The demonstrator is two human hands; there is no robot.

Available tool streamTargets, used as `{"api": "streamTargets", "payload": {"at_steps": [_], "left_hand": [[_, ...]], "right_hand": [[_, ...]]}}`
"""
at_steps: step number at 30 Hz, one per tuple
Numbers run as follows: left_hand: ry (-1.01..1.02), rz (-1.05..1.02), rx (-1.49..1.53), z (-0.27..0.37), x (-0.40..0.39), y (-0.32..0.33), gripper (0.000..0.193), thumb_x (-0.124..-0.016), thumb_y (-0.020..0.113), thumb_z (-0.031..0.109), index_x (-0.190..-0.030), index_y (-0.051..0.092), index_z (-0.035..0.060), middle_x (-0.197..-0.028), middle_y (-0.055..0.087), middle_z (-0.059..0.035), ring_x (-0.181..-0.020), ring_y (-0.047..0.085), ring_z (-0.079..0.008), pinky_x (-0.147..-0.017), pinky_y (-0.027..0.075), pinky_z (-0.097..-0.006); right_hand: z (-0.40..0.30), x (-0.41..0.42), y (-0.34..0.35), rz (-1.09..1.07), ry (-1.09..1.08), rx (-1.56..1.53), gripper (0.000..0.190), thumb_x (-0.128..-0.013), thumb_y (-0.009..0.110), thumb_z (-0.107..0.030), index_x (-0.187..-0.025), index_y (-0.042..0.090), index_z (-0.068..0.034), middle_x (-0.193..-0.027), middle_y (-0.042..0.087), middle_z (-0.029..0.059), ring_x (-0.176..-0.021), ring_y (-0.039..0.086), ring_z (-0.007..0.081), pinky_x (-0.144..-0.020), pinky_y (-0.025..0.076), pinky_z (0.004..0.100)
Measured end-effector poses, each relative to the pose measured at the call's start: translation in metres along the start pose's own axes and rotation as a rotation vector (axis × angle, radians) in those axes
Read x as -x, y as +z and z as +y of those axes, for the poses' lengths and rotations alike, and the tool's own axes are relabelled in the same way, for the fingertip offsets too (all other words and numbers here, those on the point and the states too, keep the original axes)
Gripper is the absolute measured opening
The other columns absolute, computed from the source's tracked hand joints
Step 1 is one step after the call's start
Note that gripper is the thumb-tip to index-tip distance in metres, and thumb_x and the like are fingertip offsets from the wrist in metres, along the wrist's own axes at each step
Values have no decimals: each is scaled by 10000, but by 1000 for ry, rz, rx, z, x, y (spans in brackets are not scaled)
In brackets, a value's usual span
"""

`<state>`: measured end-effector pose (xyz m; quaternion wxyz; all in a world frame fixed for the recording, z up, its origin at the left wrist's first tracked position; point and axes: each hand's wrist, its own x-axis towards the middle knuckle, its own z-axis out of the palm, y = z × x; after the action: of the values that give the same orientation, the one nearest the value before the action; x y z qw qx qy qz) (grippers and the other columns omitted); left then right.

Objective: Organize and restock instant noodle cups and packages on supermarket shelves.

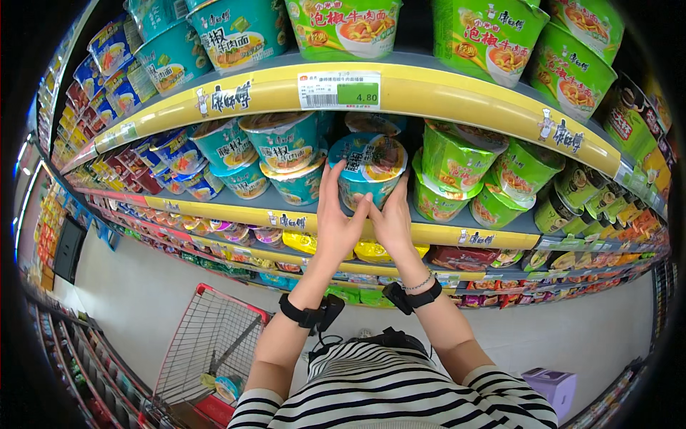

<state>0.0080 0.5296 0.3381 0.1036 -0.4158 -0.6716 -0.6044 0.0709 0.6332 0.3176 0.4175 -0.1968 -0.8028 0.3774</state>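
Note:
My left hand (342,214) and my right hand (392,217) hold a teal instant noodle cup (367,166) between them, one on each side, at the front of a grey shelf. The cup's printed lid tilts towards me, and my thumbs meet low on its front. To its left stand stacked teal noodle cups (292,179); to its right are stacked green noodle cups (453,171). Another teal cup shows partly in the dark space behind. Whether the held cup's base touches the shelf is hidden by my hands.
A yellow shelf edge (439,91) with a price tag (339,91) curves above my hands, with larger noodle tubs (343,27) on top. Lower shelves hold yellow packets (370,251). A wire shopping cart (206,338) stands lower left, a purple box (549,389) lower right.

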Motion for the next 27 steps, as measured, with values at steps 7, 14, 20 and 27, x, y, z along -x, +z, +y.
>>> {"api": "streamTargets", "payload": {"at_steps": [7,14,20,27], "left_hand": [[-7,3,12,5,11,0,686,-818,657,86,-1395,293,18,-1434,279,-210,-1315,337,-292,-1067,303,-418],[-56,-6,18,4,45,-46,710,-810,663,105,-1404,282,23,-1426,338,-182,-1314,355,-316,-1059,319,-431],[-203,189,-173,-32,109,-119,563,-822,653,129,-1320,412,21,-1292,505,-158,-1220,474,-285,-999,391,-380],[-718,518,-312,-82,266,-249,583,-801,687,175,-1304,417,55,-1157,591,-166,-1109,566,-289,-927,449,-384]], "right_hand": [[-10,14,-6,-11,-36,128,960,-782,697,-303,-1375,101,160,-1318,348,374,-1205,388,492,-1038,290,481],[-39,87,19,42,-321,-90,769,-843,608,-110,-1432,139,47,-1487,165,251,-1380,174,395,-1112,156,450],[-46,136,70,-397,-381,-202,615,-820,596,-79,-1362,332,45,-1405,331,224,-1303,327,364,-1075,243,449],[-72,221,169,-1072,-506,-252,489,-805,628,-109,-1251,466,6,-1298,421,185,-1223,398,356,-1034,305,434]]}}
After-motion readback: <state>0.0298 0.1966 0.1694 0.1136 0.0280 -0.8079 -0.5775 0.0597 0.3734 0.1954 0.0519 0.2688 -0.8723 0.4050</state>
